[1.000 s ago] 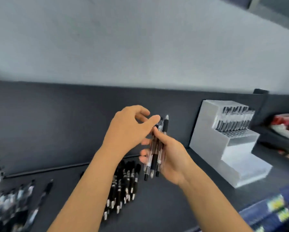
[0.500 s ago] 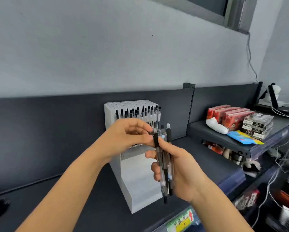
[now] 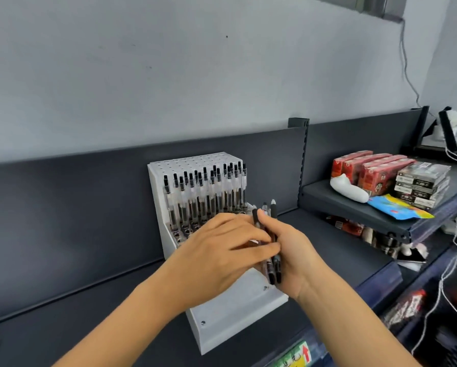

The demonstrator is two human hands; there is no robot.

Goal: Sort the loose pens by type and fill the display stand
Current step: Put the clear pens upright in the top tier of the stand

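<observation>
A white stepped display stand sits on a dark grey shelf below a pale grey wall, with a row of pens standing in it. Just in front, the right hand grips a pen bundle upright. The left hand reaches across it, but I cannot tell whether it grasps a pen. Red boxes sit on a neighbouring shelf.

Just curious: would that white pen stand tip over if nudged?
Probably not easily: the stand has a broad stepped base. The pens standing upright at its back could rattle. It might slide on the smooth dark shelf.
</observation>
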